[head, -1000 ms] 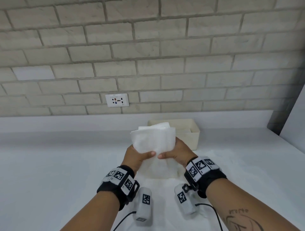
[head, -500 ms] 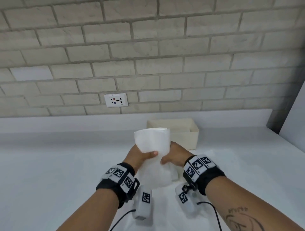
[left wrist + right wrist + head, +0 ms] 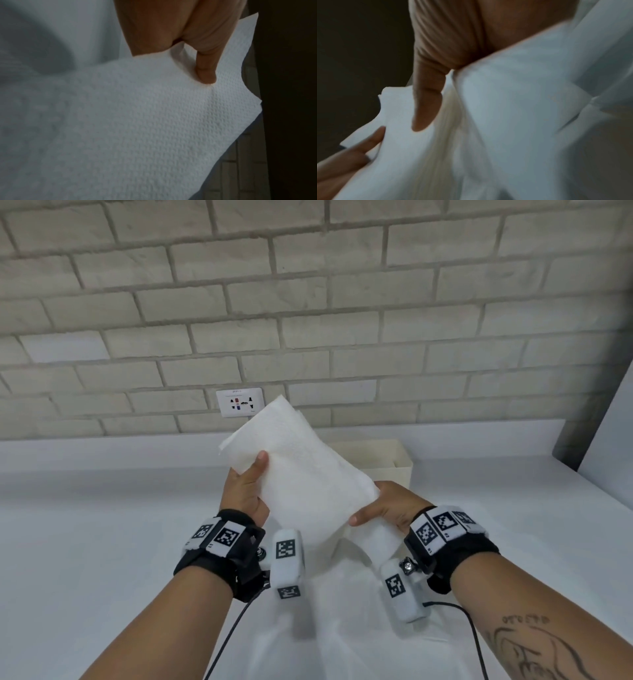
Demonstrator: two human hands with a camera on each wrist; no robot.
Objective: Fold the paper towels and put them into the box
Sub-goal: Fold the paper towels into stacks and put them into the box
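We take the box [image 3: 394, 465] as our landmark. The brick wall [image 3: 308, 302] rises behind it, w/ a socket plate [image 3: 239, 402] up and to its left. The white counter [image 3: 102, 542] carries the box and runs out toward us on every side of it.

In front of the box, lifted clear of the counter, we see the paper towel [image 3: 301, 474], tilted so one corner points up toward the socket and covers the box's left part. We judge it's held up in the air so the layers can be lined up and creased w/o dragging on the counter, and close to the box so the drop-in is short. More white paper lies on the counter below the hands, nearer us than the box.

The towel looks white, embossed w/ a fine dotted weave, and already doubled: at least two layers show at its upper edge. It's limp, bends easily.

Left hand [image 3: 245, 491] is in front-left of the box; its fingers [image 3: 262, 458] pinch the towel's left edge, thumb on our side. Right hand [image 3: 387, 508] is just in front of the box, thumb and fingers closed round the lower right corner. Both hands have hold of the same towel; neither is free.
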